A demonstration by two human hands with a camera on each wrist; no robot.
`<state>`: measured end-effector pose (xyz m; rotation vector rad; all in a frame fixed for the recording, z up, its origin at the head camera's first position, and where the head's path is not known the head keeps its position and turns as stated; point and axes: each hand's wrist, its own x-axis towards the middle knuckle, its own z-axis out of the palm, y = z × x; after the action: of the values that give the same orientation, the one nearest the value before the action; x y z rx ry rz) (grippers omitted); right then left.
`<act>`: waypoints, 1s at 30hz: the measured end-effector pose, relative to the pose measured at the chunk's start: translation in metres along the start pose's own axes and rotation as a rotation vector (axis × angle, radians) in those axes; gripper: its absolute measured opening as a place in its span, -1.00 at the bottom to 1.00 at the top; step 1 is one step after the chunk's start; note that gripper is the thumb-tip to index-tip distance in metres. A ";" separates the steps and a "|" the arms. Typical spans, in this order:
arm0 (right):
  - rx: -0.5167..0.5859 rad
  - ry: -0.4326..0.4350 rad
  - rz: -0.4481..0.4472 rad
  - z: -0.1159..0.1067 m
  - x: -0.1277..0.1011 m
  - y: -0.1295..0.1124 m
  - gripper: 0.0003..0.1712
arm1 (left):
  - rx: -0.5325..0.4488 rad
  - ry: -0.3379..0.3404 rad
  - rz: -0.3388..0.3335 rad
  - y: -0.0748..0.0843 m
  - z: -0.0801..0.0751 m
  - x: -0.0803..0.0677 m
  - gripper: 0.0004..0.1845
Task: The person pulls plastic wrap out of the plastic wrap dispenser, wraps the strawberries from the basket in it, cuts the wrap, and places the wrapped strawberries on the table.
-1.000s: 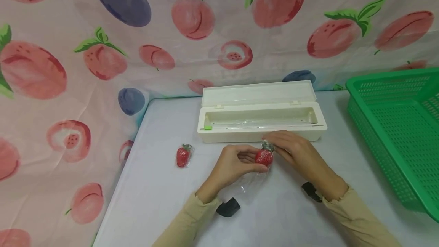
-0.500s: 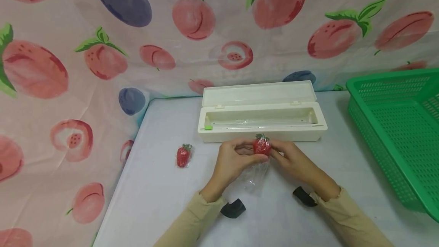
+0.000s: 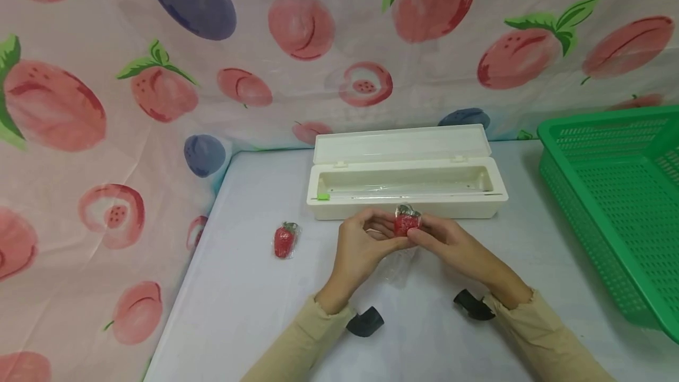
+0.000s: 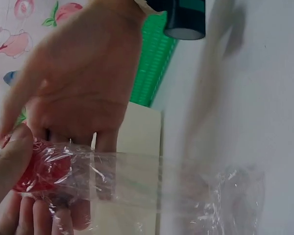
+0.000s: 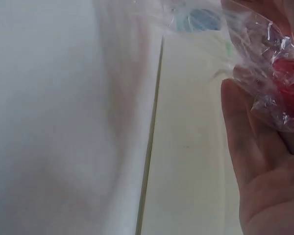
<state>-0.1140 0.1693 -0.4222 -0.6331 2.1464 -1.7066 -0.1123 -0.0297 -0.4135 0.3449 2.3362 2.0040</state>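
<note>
Between both hands is a red strawberry with a green top, wrapped in clear plastic film. My left hand grips it from the left, thumb in front and fingers behind. From the right, my right hand pinches it, the thumb on its front and the fingers behind. A loose tail of clear film hangs down from the strawberry toward me. In the right wrist view the strawberry shows only partly through creased film. A second film-wrapped strawberry lies on the table to the left.
Just beyond my hands stands a long white cling film dispenser, its lid raised, with a green slider at the left of its front slot. A green plastic basket occupies the right side. Fruit-print cloth hangs behind the white table.
My right hand has come down from the strawberry's top to its side, its thumb now on the front. The strawberry has risen slightly toward the dispenser. The second strawberry has stayed put.
</note>
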 end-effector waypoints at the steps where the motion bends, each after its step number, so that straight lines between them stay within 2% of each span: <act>1: 0.003 0.002 0.006 0.000 0.001 0.000 -0.59 | 0.018 0.007 0.009 0.000 0.000 0.000 -0.54; 4: -0.015 0.005 0.007 0.001 0.002 0.000 -0.62 | 0.081 0.000 0.058 0.001 -0.002 0.001 -0.41; 8: -0.038 -0.016 -0.010 -0.001 0.002 0.000 -0.68 | 0.169 -0.060 0.136 0.004 -0.007 0.004 -0.29; 12: -0.051 -0.054 -0.015 -0.003 0.000 0.001 -0.68 | 0.153 -0.147 0.160 0.007 -0.012 0.008 -0.34; 14: -0.051 -0.072 -0.021 -0.004 0.000 0.002 -0.66 | 0.120 -0.198 0.147 0.008 -0.014 0.010 -0.40; 17: -0.024 -0.101 -0.039 -0.005 0.000 0.003 -0.65 | 0.069 -0.266 0.088 0.010 -0.017 0.012 -0.49; 22: -0.042 -0.099 -0.051 -0.004 -0.001 0.004 -0.68 | 0.025 -0.320 0.005 0.009 -0.021 0.012 -0.66; 25: -0.099 -0.068 -0.049 -0.004 -0.002 0.004 -0.68 | 0.029 -0.303 -0.011 0.007 -0.023 0.012 -0.73; 30: -0.215 0.021 -0.053 -0.003 -0.002 0.005 -0.55 | -0.009 -0.222 -0.061 0.006 -0.026 0.012 -0.72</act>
<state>-0.1144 0.1743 -0.4263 -0.7383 2.3677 -1.5264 -0.1273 -0.0516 -0.4020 0.4643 2.1755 1.8439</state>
